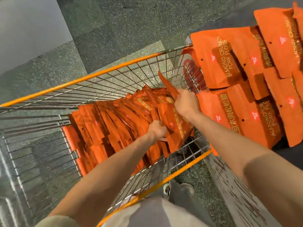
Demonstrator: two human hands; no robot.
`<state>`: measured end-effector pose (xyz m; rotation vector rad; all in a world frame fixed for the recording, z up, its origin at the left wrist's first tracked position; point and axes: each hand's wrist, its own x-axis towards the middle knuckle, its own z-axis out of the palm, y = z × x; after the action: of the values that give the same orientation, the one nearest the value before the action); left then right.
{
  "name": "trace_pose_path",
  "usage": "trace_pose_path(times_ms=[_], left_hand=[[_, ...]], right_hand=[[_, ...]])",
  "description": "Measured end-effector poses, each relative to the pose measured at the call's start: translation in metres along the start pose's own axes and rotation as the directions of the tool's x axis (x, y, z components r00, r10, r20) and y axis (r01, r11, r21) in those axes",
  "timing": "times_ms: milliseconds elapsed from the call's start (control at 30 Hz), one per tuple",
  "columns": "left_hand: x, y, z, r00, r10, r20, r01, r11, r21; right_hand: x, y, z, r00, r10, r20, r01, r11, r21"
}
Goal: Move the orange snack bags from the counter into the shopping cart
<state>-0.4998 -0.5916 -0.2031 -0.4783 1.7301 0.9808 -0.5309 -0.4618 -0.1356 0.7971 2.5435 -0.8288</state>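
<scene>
I see the bundle of orange snack bags [176, 128] caught between my two hands, hanging inside the shopping cart [101, 72] just above the row of bags already packed there [105, 128]. My right hand [186, 104] is curled tight around the bundle's upper end, where one bag's edge [167, 84] sticks up past my knuckles. My left hand [157, 129] is closed on the bundle's lower left side, below and to the left of the right hand; its fingers are buried in the bags, so I can only see the back of the fist. The packed row fans out to the left of my left hand, the bags standing on edge and leaning, reaching as far as the cart's orange plastic seat flap [72, 140].

To the right of my right hand, outside the cart's wire wall, the remaining stacks of orange bags [246, 66] lie flat and overlapping on the counter [229, 177], printed "ALMOND CRUNCH PORK FLOSS". The nearest stack sits just beside my right wrist. Below the cart's near orange rail I see the speckled floor [114, 22] and one shoe [166, 188].
</scene>
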Motion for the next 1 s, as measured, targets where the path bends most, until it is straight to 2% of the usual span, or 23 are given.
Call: trace_pose_path(times_ms=[200,400,567,833,933,1000], left_hand=[[0.004,0.000,0.001,1.000,-0.026,-0.001,0.026,0.999,-0.019],[0.008,0.001,0.005,0.999,-0.037,0.002,0.037,0.999,-0.009],[0.009,0.000,0.006,0.999,-0.034,-0.043,0.034,0.999,0.005],[-0.005,0.002,0.007,0.996,-0.068,-0.065,0.065,0.997,-0.050],[-0.023,0.004,0.005,0.993,-0.030,-0.118,0.022,0.998,-0.066],[-0.040,0.005,0.001,0.983,0.045,-0.177,-0.055,0.997,-0.050]], right_hand=[[0.008,0.002,0.007,0.995,0.058,-0.076,-0.047,0.988,0.145],[0.026,0.017,0.029,0.993,0.012,0.120,-0.041,0.970,0.238],[0.023,0.020,0.041,0.988,-0.081,0.132,0.042,0.960,0.276],[0.007,0.022,0.034,0.982,-0.065,0.178,0.009,0.953,0.301],[-0.006,0.023,0.023,0.978,-0.080,0.192,0.016,0.949,0.314],[-0.024,0.023,0.016,0.973,-0.107,0.203,0.041,0.951,0.307]])
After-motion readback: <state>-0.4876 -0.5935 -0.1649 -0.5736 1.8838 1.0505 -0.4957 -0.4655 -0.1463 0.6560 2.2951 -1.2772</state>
